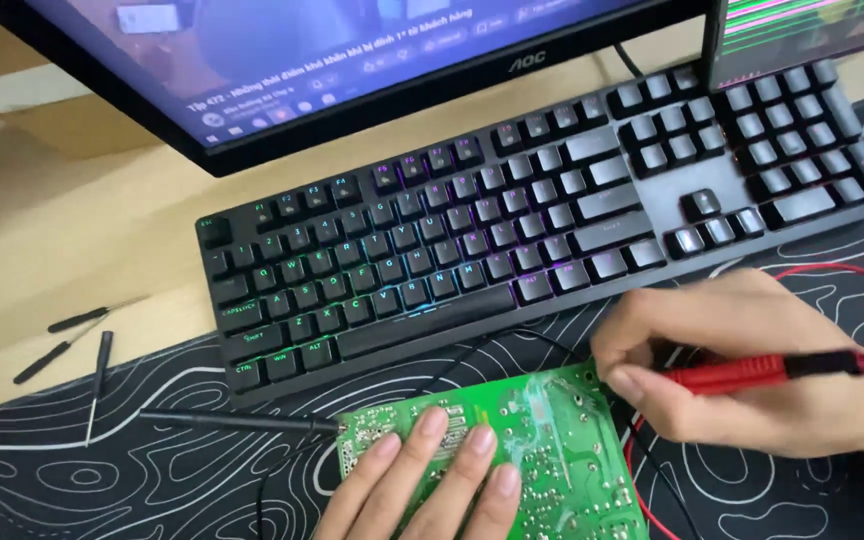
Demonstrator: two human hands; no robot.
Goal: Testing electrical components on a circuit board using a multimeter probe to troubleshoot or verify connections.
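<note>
On desk mat (152,470), L hand (422,480) flat on circuit board (552,440), R hand (752,370) gripping red probe (742,374)

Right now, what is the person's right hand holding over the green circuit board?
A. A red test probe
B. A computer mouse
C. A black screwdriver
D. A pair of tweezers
A: the right hand pinches a red test probe with a red lead trailing from it, its front end at the edge of the green circuit board, while the left hand presses flat on the board.

One keyboard (542,210), two monitors (352,60), one green circuit board (542,450), one red probe (742,373), three small screwdrivers (77,320).
</note>
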